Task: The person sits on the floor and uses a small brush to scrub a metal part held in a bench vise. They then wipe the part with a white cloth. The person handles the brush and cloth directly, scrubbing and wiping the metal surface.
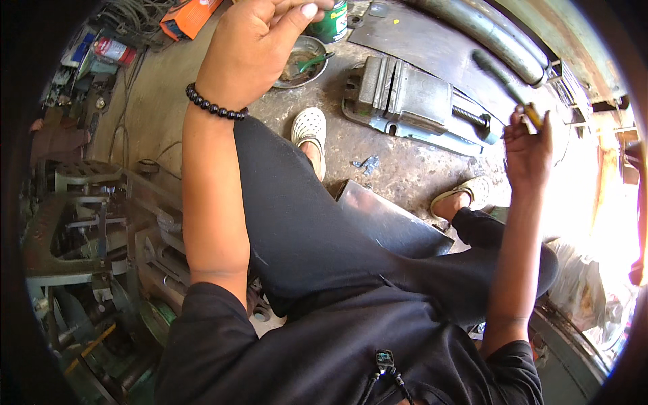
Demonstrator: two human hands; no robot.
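Note:
My left hand [255, 47], with a black bead bracelet at the wrist, is raised at the top edge. Its thumb presses toward the fingers, which the frame partly cuts off; anything held there is hidden. On the right, the fingers of my right hand [528, 152] are closed around a brush [503, 74] with a long dark head and a yellowish handle, slightly blurred. Between the hands, a grey machine vise [422, 101] lies on the floor, its threaded screw toward my right hand. Beside my left hand is a round metal pan [287, 79] holding a green-handled tool [314, 62].
A green can [331, 25] stands behind the pan. Beyond the vise are a flat metal sheet [405, 34] and thick metal cylinders [496, 34]. A metal box [391, 223] sits between my legs. Machine parts [88, 250] crowd the left; an orange case [189, 19] is far left.

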